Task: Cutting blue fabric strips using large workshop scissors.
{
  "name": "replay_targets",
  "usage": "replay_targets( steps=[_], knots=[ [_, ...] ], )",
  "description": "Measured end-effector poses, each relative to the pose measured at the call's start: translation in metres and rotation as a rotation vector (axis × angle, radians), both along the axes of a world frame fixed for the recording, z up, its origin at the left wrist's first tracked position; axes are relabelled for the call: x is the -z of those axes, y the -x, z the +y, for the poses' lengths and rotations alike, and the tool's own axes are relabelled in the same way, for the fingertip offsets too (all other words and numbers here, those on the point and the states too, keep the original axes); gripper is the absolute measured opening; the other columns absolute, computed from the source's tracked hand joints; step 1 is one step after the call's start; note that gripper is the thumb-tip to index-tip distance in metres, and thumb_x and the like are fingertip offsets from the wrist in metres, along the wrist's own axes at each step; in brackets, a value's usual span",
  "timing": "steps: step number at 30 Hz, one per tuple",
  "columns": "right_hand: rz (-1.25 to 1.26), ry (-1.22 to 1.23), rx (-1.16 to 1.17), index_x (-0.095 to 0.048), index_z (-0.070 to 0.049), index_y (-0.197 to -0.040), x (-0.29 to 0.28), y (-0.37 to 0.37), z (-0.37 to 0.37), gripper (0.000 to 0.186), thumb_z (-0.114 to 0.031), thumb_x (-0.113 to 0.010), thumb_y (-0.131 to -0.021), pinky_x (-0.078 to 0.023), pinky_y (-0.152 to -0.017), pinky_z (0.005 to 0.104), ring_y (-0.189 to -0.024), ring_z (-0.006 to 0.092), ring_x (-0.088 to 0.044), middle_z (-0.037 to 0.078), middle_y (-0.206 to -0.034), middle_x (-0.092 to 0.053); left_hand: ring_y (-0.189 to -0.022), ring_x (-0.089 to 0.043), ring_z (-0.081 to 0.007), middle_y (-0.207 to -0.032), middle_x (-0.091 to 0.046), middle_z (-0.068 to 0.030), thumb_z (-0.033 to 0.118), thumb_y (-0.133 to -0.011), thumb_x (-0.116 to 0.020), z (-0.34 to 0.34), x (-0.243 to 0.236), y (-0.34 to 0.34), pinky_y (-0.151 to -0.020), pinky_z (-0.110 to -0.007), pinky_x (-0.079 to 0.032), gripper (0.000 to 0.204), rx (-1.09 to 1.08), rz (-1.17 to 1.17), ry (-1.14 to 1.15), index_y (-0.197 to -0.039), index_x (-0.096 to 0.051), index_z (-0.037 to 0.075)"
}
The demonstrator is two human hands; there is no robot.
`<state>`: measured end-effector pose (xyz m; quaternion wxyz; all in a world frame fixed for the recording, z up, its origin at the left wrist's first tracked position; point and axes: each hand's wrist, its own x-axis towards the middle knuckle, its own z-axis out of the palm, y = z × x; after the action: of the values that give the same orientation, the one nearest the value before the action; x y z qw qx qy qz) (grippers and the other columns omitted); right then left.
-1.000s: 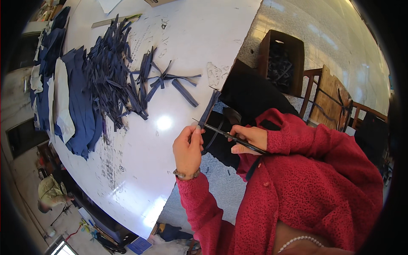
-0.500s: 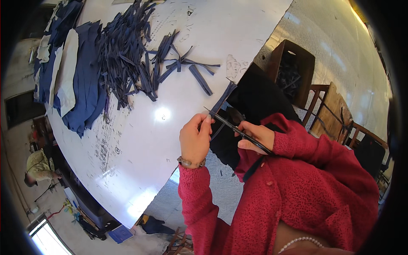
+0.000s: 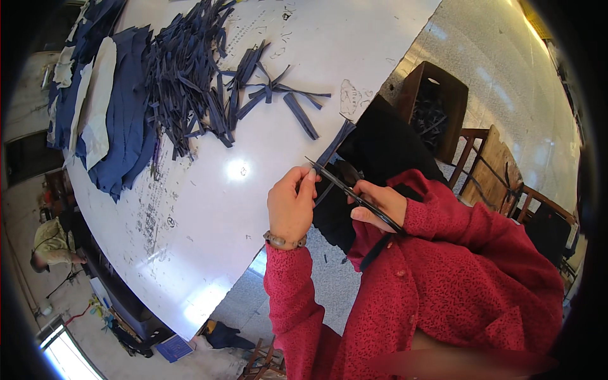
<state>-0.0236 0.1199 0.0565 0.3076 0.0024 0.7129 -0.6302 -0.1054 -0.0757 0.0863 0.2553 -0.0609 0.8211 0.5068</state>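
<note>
A dark navy fabric strip [image 3: 337,140] lies along the table edge, its near end pinched between the thumb and fingers of my left hand [image 3: 291,201]. In my right hand [image 3: 384,204], fingers wrapped round the handles, is a pair of dark scissors [image 3: 347,189]. Its blades reach across the strip right beside my left fingertips; whether they are parted there is too small to tell. Farther up the table lie several loose navy strips [image 3: 300,115], next to a large heap of cut strips [image 3: 190,76].
Navy fabric panels [image 3: 130,117] with a pale piece [image 3: 101,104] lie at the white table's [image 3: 209,202] far left. Right of the table stand a brown bin [image 3: 461,95] holding dark scraps and a wooden chair [image 3: 491,166]. Another person [image 3: 54,244] is beyond the table.
The view has shifted slightly. My left hand still pinches the strip and my right hand still holds the scissors across it, both in nearly the same place.
</note>
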Motion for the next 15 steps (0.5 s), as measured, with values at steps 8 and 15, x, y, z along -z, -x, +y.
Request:
replay_targets(
  steps=[8, 15],
  knots=[
    [-0.003, -0.025, 0.021, -0.05, -0.003, -0.106, -0.001, 0.0012, -0.0039, 0.039, -0.037, -0.061, -0.09, -0.038, -0.052, 0.0249, -0.055, 0.0079, -0.049, 0.002, -0.065, -0.053, -0.05, -0.051, -0.0078, -0.058, -0.056, -0.0007, 0.017, -0.092, -0.056, 0.0007, -0.0024, 0.0007, -0.048, -0.024, -0.04, 0.019, 0.002, 0.001, 0.004, -0.086, -0.065, 0.002],
    [0.001, -0.106, 0.018, -0.053, -0.003, -0.101, -0.0091, 0.0071, -0.0031, 0.039, -0.039, -0.063, -0.089, -0.039, -0.049, 0.026, -0.052, 0.0094, -0.05, 0.003, -0.061, -0.055, -0.05, -0.051, -0.0074, -0.058, -0.056, -0.0004, 0.016, -0.092, -0.056, -0.0002, -0.0001, 0.0008, -0.047, -0.024, -0.04, 0.019, -0.002, 0.002, -0.013, -0.085, -0.065, 0.002]
  ],
)
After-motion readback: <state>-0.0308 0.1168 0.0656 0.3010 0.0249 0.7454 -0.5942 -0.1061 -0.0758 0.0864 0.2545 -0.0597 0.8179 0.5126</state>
